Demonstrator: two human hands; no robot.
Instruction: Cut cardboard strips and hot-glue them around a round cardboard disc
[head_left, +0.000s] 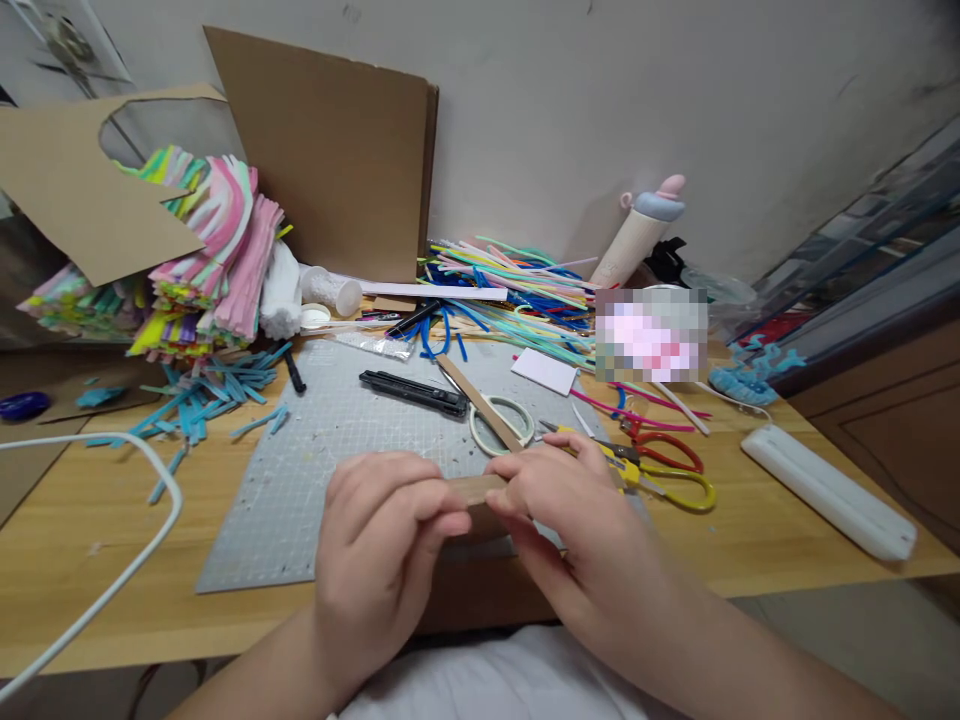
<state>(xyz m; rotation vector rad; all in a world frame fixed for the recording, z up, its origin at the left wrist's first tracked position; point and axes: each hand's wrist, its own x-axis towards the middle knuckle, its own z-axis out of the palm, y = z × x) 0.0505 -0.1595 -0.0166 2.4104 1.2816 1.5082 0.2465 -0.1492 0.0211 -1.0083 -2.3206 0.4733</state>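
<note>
A small brown cardboard piece (480, 490) is held between both hands near the front edge of the grey cutting mat (262, 500). My left hand (390, 540) pinches its left end with thumb and fingers. At its right end, the fingers of my right hand (562, 510) are closed on it. Just beyond the hands, a narrow cardboard strip (484, 405) lies across a roll of tape (526, 415). A black utility knife (412, 393) rests on the mat to the left of the tape. The lower side of the held piece is in shadow.
Yellow-handled scissors (686, 490) and pliers lie at the right, with a white power strip (829, 490) farther out. Bundled pipe cleaners (225, 240), a tall cardboard sheet (337, 150) and a bottle (634, 240) stand behind. A white cable (161, 470) loops at left.
</note>
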